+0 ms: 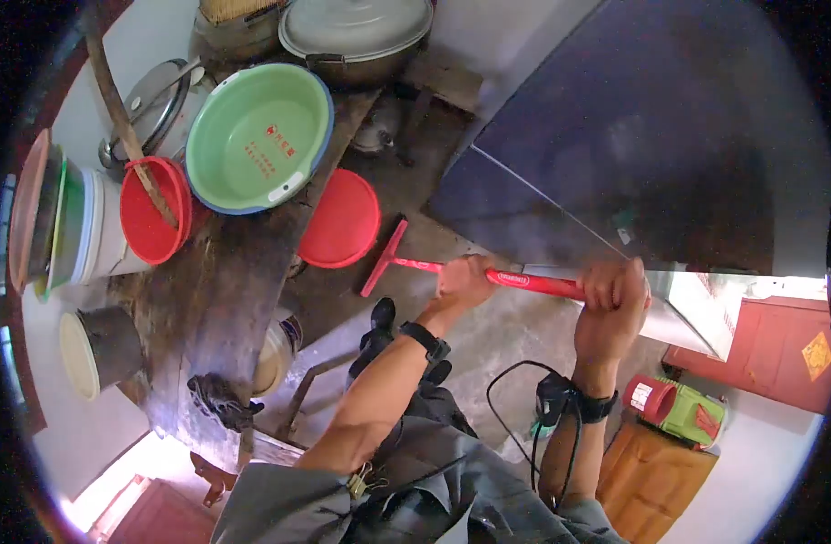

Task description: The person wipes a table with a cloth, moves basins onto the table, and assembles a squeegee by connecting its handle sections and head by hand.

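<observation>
A red squeegee-like tool (534, 283) with a long handle lies across the middle of the view, its flat crosswise head at the left end near a red round lid or basin. My left hand (467, 279) is closed around the handle close to the head. Farther right, my right hand (612, 295) grips the same handle near its other end. Both wrists wear black straps, and a black cord hangs from the right one. The head is above the grey floor, between the wooden table and a dark cabinet; whether it touches anything cannot be made out.
A wooden table (193, 308) on the left bears a green basin (243, 118), a red bucket (148, 222) with a stick, and a dark pot (116, 349). A dark cabinet (651, 136) fills the upper right. Red and green bins (690, 415) stand at lower right.
</observation>
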`<state>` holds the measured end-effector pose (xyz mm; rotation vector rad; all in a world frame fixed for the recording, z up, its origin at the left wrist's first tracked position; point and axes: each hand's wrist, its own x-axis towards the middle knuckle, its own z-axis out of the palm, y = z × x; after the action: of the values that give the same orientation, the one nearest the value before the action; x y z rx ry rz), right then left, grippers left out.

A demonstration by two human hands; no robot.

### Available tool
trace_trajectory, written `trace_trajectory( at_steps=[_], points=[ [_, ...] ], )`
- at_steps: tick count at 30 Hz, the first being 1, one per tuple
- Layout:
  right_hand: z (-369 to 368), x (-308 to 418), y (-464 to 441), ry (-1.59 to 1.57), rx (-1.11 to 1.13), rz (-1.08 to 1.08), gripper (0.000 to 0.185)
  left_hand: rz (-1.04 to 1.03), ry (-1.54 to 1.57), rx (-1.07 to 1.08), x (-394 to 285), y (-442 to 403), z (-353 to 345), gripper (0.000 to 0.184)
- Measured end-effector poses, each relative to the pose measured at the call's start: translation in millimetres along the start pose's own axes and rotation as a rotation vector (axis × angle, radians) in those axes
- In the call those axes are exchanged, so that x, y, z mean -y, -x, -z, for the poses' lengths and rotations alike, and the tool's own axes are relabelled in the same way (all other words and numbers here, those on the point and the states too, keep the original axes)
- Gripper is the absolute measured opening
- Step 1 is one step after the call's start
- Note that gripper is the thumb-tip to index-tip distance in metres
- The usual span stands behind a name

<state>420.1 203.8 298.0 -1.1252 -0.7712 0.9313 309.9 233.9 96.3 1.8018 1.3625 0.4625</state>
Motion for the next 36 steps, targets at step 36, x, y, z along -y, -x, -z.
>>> trace_trajectory(
  at_steps=[36],
  points=[
    [234, 96, 197, -0.094, 0.351, 0.212, 0.045, -0.467, -0.030, 0.429, -92, 200, -150, 0.014]
  ],
)
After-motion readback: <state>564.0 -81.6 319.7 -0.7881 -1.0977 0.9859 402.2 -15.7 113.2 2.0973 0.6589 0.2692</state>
